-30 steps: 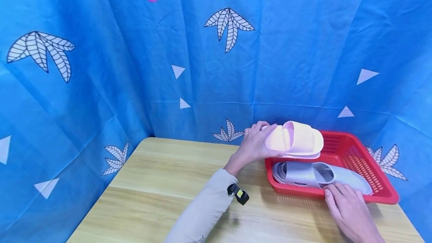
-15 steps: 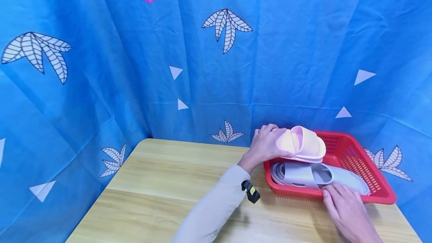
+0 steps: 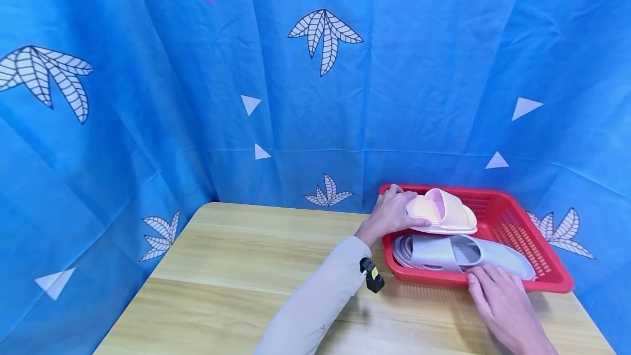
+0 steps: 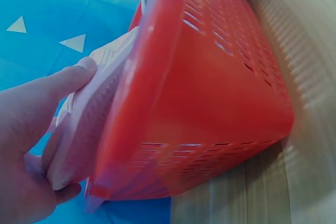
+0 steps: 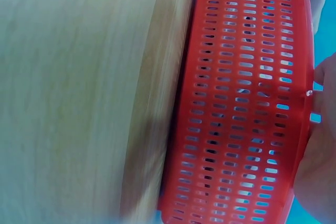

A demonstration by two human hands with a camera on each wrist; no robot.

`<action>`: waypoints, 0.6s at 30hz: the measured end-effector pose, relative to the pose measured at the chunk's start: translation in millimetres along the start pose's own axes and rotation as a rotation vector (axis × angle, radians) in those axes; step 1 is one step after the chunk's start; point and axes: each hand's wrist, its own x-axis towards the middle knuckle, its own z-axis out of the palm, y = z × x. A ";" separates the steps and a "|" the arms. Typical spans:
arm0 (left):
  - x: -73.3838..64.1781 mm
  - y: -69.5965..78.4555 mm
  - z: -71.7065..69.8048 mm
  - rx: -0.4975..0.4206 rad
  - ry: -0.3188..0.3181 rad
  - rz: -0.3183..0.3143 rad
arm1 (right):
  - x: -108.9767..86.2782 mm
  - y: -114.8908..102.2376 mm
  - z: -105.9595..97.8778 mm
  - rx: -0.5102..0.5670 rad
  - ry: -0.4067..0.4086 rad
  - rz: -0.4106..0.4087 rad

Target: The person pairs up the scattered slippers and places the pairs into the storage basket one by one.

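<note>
Pale pink slippers with a ribbed strap lie tilted over the back left of a red plastic basket. My left hand pinches them at the left end, thumb on the near side. In the left wrist view the thumb lies along the slippers, right beside the basket's rim. Grey slippers lie lengthwise along the front of the basket. My right hand grips the basket's near rim, fingertips hooked over it beside the grey slippers. In the right wrist view only part of that hand shows.
The basket stands at the right end of a wooden table, close to its right edge. Behind and to the left hangs a blue patterned curtain. A small black camera is strapped to my left wrist.
My left hand has moved right and slightly down with the pink slippers, bringing them lower into the basket. My right hand keeps its place on the rim; the head view has shifted slightly.
</note>
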 end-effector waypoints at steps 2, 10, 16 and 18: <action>0.9 -0.7 2.3 -0.040 -0.011 0.019 | -0.1 0.1 -0.4 -0.002 0.002 0.001; -0.5 -6.6 12.5 -0.173 -0.089 0.028 | -0.2 -1.4 -0.7 -0.002 0.010 -0.006; -0.4 -8.7 17.7 -0.128 -0.127 0.041 | -0.2 -1.6 0.2 -0.003 0.002 -0.001; -0.5 -8.5 17.5 -0.113 -0.153 0.058 | -0.4 -1.7 0.3 -0.007 0.007 -0.006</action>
